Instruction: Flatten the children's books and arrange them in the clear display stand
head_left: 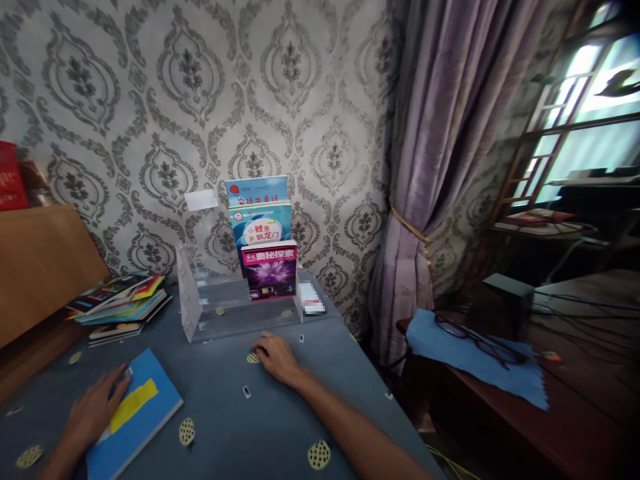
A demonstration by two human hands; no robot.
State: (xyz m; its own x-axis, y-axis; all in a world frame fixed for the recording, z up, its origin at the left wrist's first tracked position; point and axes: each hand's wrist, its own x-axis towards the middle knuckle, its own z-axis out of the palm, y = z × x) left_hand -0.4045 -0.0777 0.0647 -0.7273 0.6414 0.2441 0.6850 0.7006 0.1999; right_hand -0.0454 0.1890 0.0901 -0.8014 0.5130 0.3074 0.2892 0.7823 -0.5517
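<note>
My left hand (95, 405) lies flat on a blue book with a yellow patch (137, 408) near the table's front left, fingers stretched over its top edge. My right hand (275, 357) rests palm down on the grey-blue tablecloth (240, 420), fingers loosely spread, just in front of a clear acrylic display stand (220, 303). The stand holds three books in stepped tiers: a purple one (270, 271) in front, a blue one with a fish title (262, 230) behind it, and a light blue one (257, 191) at the back.
A stack of colourful books (120, 303) lies at the table's back left beside a wooden cabinet (40, 267). A purple curtain (440, 160) hangs at right. A dark side table (525, 400) holds a blue cloth (450, 350), glasses (480, 340) and cables.
</note>
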